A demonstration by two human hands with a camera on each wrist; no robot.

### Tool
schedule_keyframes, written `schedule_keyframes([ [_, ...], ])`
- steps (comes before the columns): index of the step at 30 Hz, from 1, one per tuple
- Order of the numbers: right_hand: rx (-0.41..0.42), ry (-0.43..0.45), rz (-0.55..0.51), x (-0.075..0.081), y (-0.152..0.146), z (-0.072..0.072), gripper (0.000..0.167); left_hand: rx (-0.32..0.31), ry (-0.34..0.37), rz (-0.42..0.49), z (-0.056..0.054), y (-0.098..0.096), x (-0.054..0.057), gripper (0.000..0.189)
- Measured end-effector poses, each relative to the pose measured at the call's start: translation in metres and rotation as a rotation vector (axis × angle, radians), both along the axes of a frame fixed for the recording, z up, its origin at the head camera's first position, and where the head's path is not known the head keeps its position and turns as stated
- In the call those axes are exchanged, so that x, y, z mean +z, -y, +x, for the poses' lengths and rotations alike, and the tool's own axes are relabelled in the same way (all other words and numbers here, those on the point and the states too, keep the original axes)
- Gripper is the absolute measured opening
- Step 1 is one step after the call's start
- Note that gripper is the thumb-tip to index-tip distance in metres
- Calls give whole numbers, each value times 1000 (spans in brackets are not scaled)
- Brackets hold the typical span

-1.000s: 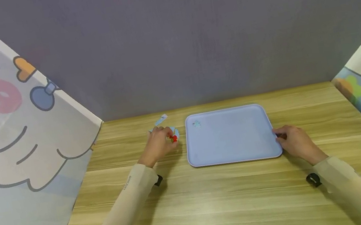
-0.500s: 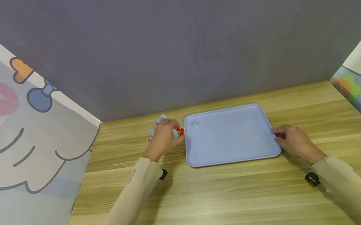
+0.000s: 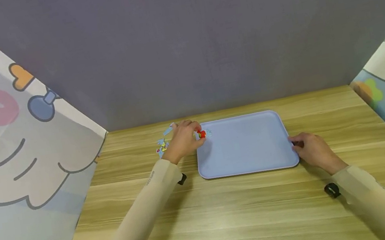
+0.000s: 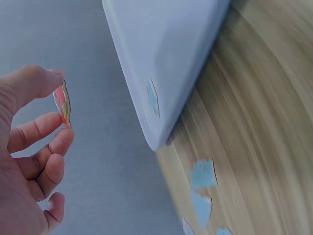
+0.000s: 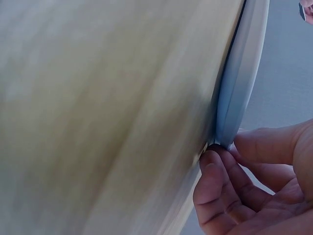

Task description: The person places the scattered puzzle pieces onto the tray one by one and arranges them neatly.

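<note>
My left hand (image 3: 182, 140) pinches a red puzzle piece (image 4: 64, 105) between thumb and fingertips, over the back left corner of a pale blue tray (image 3: 246, 147). Touches of yellow and green show along the piece's edge. A light blue puzzle piece (image 4: 152, 98) lies flat inside that same corner. Several more light blue puzzle pieces (image 4: 202, 174) lie on the table left of the tray, partly behind my left hand in the head view. At the tray's right side, my right hand (image 3: 315, 153) grips the rim, thumb above and fingertips tucked at its underside.
Everything rests on a wood-grain table (image 3: 231, 215). A grey panel (image 3: 217, 39) rises right behind it. Cartoon-printed white panels (image 3: 9, 167) stand along the left and right sides.
My left hand has carried the red puzzle piece rightward from the loose pieces to over the tray's corner. The right hand has stayed at the tray's rim.
</note>
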State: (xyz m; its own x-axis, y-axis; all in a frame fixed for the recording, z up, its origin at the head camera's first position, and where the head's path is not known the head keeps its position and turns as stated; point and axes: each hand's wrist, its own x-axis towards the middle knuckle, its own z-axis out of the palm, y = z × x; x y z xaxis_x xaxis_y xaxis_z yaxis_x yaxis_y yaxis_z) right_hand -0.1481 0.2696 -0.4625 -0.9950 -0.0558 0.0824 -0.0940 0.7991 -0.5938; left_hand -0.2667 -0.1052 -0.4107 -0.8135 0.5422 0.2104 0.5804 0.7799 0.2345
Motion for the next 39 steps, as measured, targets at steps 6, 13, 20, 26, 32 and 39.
schedule_keyframes([
  [6,-8,-8,1,-1,-1,4,30,-12,59,10,-6,-18,-7,29],
  [13,2,-38,0,-2,-1,5,29,-53,82,53,-12,-29,-13,28],
  [20,3,-44,-12,-2,4,6,29,-81,78,15,-21,-36,-20,27],
  [26,-7,-32,-15,-3,5,6,29,-112,111,-36,-30,-45,-22,25],
  [32,-4,-35,-16,-6,6,3,28,-99,134,-126,-37,-56,-25,24],
  [39,-7,-21,-22,-7,6,0,29,-51,152,-202,-45,-62,-33,24],
])
